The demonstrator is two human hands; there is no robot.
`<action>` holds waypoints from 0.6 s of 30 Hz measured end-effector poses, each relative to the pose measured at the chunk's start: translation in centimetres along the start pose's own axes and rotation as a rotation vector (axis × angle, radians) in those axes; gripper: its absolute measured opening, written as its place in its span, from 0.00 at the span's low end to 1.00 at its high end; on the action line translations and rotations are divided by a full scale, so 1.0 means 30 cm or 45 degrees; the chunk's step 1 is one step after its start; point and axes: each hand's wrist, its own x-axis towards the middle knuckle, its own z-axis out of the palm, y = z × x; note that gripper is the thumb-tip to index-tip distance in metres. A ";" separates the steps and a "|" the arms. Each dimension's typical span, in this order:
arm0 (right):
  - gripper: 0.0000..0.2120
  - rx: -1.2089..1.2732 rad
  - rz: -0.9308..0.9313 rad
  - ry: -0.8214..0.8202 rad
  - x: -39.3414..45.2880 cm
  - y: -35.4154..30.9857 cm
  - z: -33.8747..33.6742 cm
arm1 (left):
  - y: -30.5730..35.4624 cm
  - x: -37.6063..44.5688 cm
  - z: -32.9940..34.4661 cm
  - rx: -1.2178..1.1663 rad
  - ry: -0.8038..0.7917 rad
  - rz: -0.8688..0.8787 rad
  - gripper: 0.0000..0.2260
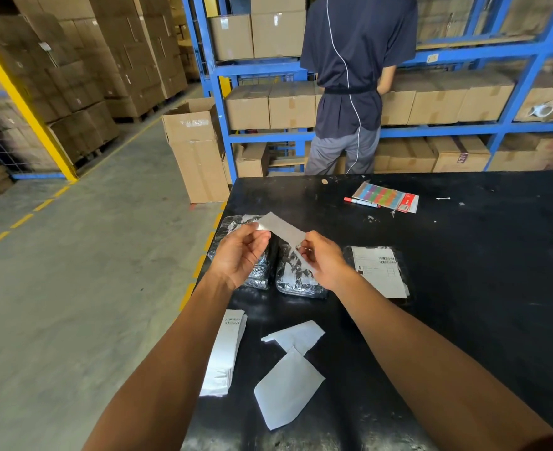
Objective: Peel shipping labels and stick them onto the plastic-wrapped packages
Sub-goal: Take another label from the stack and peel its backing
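both my left hand point(241, 252) and right hand point(322, 257) pinch a label point(281, 230) above two packages point(296, 276) near the table's point(463, 255) left edge.

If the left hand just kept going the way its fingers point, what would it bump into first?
Probably the label strip that the left hand already pinches; beyond it lies the far left plastic-wrapped package on the black table, though depth is unclear.

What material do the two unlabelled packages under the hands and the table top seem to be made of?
The two unlabelled packages seem wrapped in thin glossy plastic film over dark contents: it is crinkled, with bright reflections. The table top is a black, mostly matte surface with scuffs and pale marks; it may be painted board or laminate, but the view cannot tell which.
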 end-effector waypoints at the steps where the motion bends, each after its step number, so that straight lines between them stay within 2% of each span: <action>1: 0.07 0.116 0.050 0.042 0.003 0.000 -0.014 | 0.001 -0.001 -0.004 -0.053 0.011 -0.002 0.05; 4: 0.07 0.460 0.134 0.126 0.012 0.005 -0.054 | 0.014 0.003 -0.033 -0.214 0.033 0.009 0.05; 10: 0.13 0.934 0.047 0.282 0.025 0.005 -0.111 | 0.031 0.017 -0.101 -0.504 0.161 0.105 0.07; 12: 0.12 0.943 0.031 0.394 0.038 0.025 -0.125 | 0.041 0.019 -0.112 -0.620 0.202 0.158 0.07; 14: 0.06 0.898 0.016 0.472 0.043 0.052 -0.133 | 0.061 0.019 -0.119 -0.722 0.233 0.217 0.10; 16: 0.04 0.809 0.032 0.469 0.047 0.095 -0.156 | 0.087 0.020 -0.124 -0.753 0.257 0.273 0.11; 18: 0.06 0.579 0.083 0.388 0.032 0.145 -0.181 | 0.107 0.022 -0.128 -0.753 0.257 0.313 0.11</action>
